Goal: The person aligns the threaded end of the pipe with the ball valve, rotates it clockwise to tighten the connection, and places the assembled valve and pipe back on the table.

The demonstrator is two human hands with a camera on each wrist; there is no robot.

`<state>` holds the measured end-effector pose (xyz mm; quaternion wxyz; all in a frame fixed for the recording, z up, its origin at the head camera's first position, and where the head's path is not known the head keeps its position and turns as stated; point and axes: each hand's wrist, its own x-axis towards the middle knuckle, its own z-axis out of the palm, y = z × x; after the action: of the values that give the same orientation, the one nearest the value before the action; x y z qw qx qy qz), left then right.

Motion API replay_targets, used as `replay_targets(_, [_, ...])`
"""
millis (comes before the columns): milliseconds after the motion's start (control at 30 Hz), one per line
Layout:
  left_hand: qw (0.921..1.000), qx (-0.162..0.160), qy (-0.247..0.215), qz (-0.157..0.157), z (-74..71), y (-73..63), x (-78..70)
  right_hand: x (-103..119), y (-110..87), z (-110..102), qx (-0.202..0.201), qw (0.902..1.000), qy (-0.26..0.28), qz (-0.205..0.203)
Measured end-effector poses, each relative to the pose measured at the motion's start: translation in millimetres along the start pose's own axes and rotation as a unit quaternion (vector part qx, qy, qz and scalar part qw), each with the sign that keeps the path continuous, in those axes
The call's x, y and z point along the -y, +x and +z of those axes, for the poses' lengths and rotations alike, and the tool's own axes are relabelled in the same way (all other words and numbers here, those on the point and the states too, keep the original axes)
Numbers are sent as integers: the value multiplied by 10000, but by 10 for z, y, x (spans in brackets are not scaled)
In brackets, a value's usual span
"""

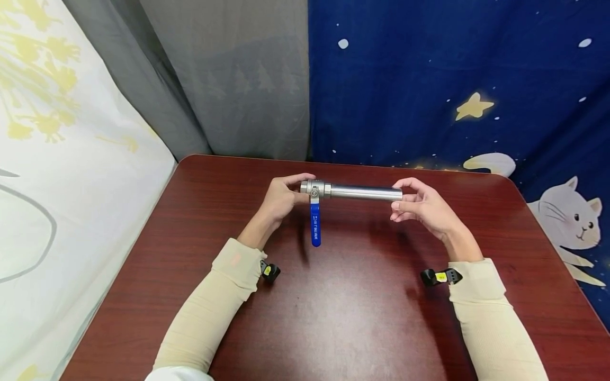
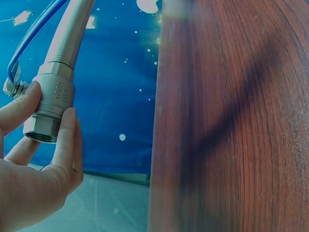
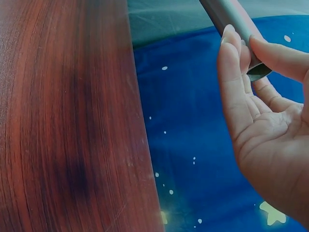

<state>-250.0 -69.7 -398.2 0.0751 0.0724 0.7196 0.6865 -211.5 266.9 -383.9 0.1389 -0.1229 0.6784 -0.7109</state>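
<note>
A steel ball valve (image 1: pixel 315 187) with a blue lever handle (image 1: pixel 315 225) is joined to a straight metal pipe (image 1: pixel 364 192). Both hands hold this assembly level above the table. My left hand (image 1: pixel 278 200) pinches the valve body at its left end, thumb on one side and fingers on the other. In the left wrist view the valve's open hex end (image 2: pixel 42 128) faces my palm. With thumb and fingertips, my right hand (image 1: pixel 424 206) grips the pipe's free right end. The pipe's hollow mouth (image 3: pixel 259 72) shows between those fingers. The lever points toward me, square to the pipe.
The reddish-brown wooden table (image 1: pixel 352 317) lies beneath, with shadows of the hands on it. A blue curtain (image 1: pixel 405 79) and a grey curtain (image 1: pixel 238 79) hang behind its far edge. White patterned cloth (image 1: pixel 71 159) hangs at the left. Small black cameras sit at both wrists.
</note>
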Motion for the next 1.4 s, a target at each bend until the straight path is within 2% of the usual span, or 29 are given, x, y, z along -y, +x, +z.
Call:
replay_targets(300, [9999, -39, -45, -129, -32, -10, -34, 5, 43, 22, -104, 9999, -42, 59])
replay_targets(467, [9999, -33, -97, -101, -29, -2, -38, 21, 49, 22, -83, 9999, -26, 112])
replay_targets(767, [10000, -37, -35, -81, -16, 28, -44, 39, 58, 14, -304, 9991, -112, 274])
replay_targets(1067, [9998, -94, 13, -157, -9, 8, -26, 19, 46, 15, -118, 9999, -56, 83])
replay_targets(1400, [9999, -67, 10, -112, 9, 6, 8, -7, 36, 6, -134, 9998, -59, 107])
